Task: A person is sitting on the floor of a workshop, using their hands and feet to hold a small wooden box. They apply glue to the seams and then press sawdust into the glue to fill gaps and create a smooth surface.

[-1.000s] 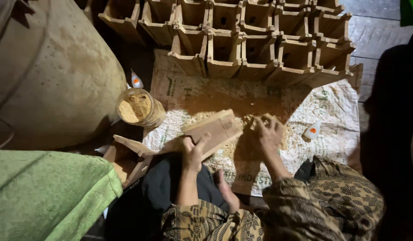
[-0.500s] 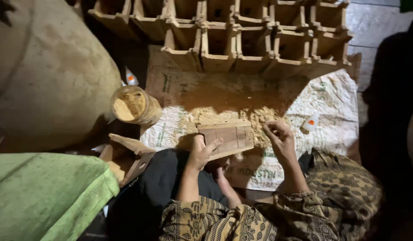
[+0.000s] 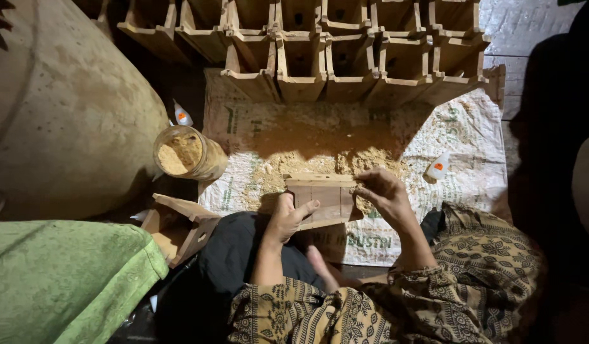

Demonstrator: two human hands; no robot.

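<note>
**Both hands on a small wooden box over the sawdust**

Head view: the left hand (image 3: 288,220) grips the wooden box (image 3: 323,200) at its near-left corner; the right hand (image 3: 383,194) pinches its right edge, fingertips closed. A steady left grip looks best. Sawdust heap (image 3: 320,159) lies just beyond; jar of sawdust (image 3: 186,153) far left; glue bottle (image 3: 438,167) right, with open sacking between.

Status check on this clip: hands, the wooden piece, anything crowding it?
Left hand grips wooden box piece from below. Right hand pinches its right edge. Sawdust pile behind it; sawdust jar and small glue bottle off to the sides.
</note>
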